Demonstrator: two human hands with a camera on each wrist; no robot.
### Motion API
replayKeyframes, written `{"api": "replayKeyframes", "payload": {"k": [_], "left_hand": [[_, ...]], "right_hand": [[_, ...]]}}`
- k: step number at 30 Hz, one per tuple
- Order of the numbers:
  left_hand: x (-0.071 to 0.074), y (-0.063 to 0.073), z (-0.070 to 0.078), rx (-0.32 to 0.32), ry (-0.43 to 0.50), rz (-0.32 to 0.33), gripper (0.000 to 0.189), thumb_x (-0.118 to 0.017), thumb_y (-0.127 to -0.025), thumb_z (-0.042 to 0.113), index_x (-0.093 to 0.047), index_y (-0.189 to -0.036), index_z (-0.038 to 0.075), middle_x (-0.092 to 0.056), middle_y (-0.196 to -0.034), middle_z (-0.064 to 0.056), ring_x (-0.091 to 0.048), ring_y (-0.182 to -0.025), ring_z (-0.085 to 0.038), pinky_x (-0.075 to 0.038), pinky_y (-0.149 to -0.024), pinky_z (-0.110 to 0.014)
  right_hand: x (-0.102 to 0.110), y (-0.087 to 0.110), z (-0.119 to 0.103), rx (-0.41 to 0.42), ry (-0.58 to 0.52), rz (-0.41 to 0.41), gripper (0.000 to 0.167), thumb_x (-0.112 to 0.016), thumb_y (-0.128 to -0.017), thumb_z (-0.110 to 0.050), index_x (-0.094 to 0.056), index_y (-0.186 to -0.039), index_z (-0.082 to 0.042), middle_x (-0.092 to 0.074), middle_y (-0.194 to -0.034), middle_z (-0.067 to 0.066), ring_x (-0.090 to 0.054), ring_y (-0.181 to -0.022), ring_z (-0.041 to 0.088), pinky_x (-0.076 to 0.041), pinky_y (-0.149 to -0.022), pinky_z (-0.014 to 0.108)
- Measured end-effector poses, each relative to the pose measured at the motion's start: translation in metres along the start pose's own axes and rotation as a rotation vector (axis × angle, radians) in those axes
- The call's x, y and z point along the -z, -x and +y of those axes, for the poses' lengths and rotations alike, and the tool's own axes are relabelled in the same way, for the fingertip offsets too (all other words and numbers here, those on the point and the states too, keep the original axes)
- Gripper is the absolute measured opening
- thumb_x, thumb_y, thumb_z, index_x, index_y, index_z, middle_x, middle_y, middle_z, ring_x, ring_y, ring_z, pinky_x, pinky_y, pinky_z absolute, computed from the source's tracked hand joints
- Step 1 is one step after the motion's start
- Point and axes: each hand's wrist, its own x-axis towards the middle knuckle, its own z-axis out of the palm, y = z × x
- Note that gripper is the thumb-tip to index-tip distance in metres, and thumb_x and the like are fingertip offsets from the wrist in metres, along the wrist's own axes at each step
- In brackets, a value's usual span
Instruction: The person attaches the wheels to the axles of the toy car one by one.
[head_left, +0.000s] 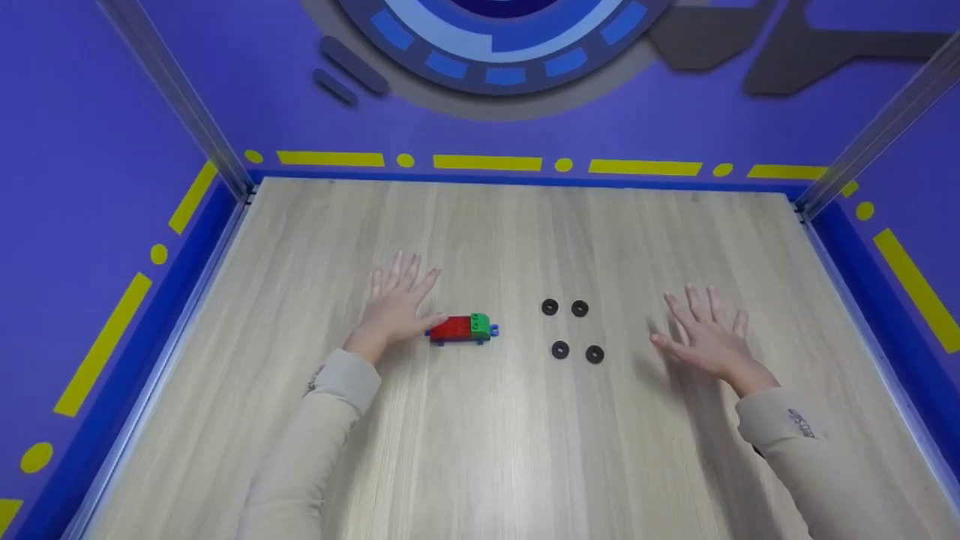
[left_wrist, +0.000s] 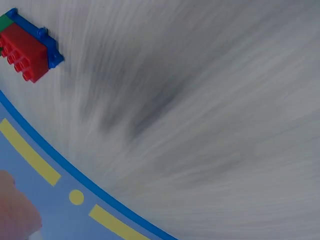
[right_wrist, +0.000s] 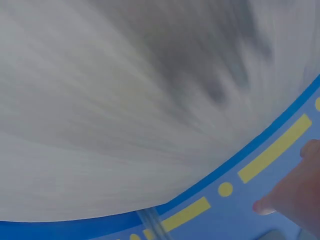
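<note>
A small toy brick vehicle (head_left: 459, 328) lies left of the table's middle, with a red block, a green block at its right end and a blue base. My left hand (head_left: 396, 306) is spread beside it, its thumb overlapping the red end in the head view; I cannot tell whether they touch. The left wrist view shows the vehicle's red block (left_wrist: 25, 50) with studs. Several black wheels (head_left: 560, 349) lie flat and apart from one another, right of the vehicle. Farther right, my right hand (head_left: 706, 339) is held above the table with its fingers spread, holding nothing.
The pale wood-grain table (head_left: 480, 465) is bounded by blue panels (head_left: 480, 135) with yellow markings at the back and both sides. Metal posts (head_left: 184, 97) stand at the rear corners.
</note>
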Motion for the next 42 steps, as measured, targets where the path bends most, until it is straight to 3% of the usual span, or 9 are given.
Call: {"api": "replayKeyframes", "payload": {"k": [5, 10, 18, 25, 32, 37, 42], "left_hand": [[-0.004, -0.003, 0.012, -0.077, -0.007, -0.02, 0.074, -0.049, -0.079, 0.058, -0.021, -0.14, 0.027, -0.01, -0.149, -0.006, -0.001, -0.137, -0.03, -0.004, -0.105, -0.056], [-0.007, -0.006, 0.023, -0.102, 0.006, -0.09, 0.073, -0.054, -0.079, 0.052, -0.021, -0.14, 0.03, -0.02, -0.147, -0.005, -0.014, -0.136, -0.028, -0.011, -0.106, -0.052], [-0.02, -0.01, 0.036, -0.094, 0.086, -0.154, 0.071, -0.063, -0.078, 0.039, -0.025, -0.138, 0.033, -0.033, -0.141, -0.005, -0.03, -0.129, -0.024, -0.024, -0.104, -0.043], [-0.029, -0.012, 0.039, -0.132, 0.079, -0.156, 0.066, -0.064, -0.079, 0.032, -0.031, -0.136, 0.032, -0.041, -0.135, -0.006, -0.039, -0.122, -0.024, -0.031, -0.099, -0.041], [-0.036, -0.014, 0.038, -0.139, 0.105, -0.133, 0.059, -0.065, -0.079, 0.024, -0.04, -0.132, 0.028, -0.048, -0.126, -0.007, -0.046, -0.114, -0.024, -0.036, -0.094, -0.041], [-0.042, -0.015, 0.037, -0.117, 0.133, -0.124, 0.054, -0.063, -0.08, 0.02, -0.042, -0.13, 0.027, -0.052, -0.12, -0.006, -0.049, -0.109, -0.023, -0.039, -0.091, -0.039], [-0.044, -0.017, 0.038, -0.122, 0.139, -0.116, 0.053, -0.062, -0.081, 0.018, -0.043, -0.13, 0.025, -0.056, -0.115, -0.007, -0.052, -0.104, -0.023, -0.041, -0.088, -0.038]], "right_hand": [[-0.006, -0.006, -0.017, 0.044, 0.01, 0.006, 0.08, -0.043, -0.08, -0.062, -0.018, -0.141, -0.018, -0.008, -0.147, 0.02, 0.006, -0.133, 0.042, 0.009, -0.091, 0.07], [-0.012, -0.01, -0.034, 0.09, -0.029, 0.013, 0.078, -0.049, -0.079, -0.058, -0.024, -0.14, -0.016, -0.009, -0.147, 0.017, 0.001, -0.133, 0.041, -0.002, -0.093, 0.07], [-0.023, -0.014, -0.056, 0.149, -0.307, 0.029, 0.076, -0.063, -0.075, -0.046, -0.033, -0.136, -0.012, -0.015, -0.145, 0.02, -0.017, -0.13, 0.043, -0.019, -0.098, 0.06], [-0.038, -0.018, -0.066, 0.096, -0.53, -0.051, 0.065, -0.067, -0.076, -0.029, -0.041, -0.132, -0.01, -0.025, -0.141, 0.022, -0.032, -0.123, 0.043, -0.028, -0.097, 0.056], [-0.054, -0.022, -0.069, 0.073, -0.58, -0.067, 0.051, -0.067, -0.075, -0.011, -0.05, -0.123, -0.004, -0.044, -0.124, 0.021, -0.051, -0.096, 0.031, -0.041, -0.083, 0.043], [-0.062, -0.025, -0.069, 0.04, -0.58, -0.083, 0.048, -0.066, -0.074, -0.007, -0.053, -0.12, -0.002, -0.05, -0.109, 0.018, -0.048, -0.079, 0.019, -0.04, -0.068, 0.027], [-0.066, -0.026, -0.069, 0.001, -0.608, -0.095, 0.047, -0.066, -0.073, -0.005, -0.054, -0.118, 0.0, -0.049, -0.096, 0.014, -0.043, -0.073, 0.016, -0.039, -0.06, 0.023]]}}
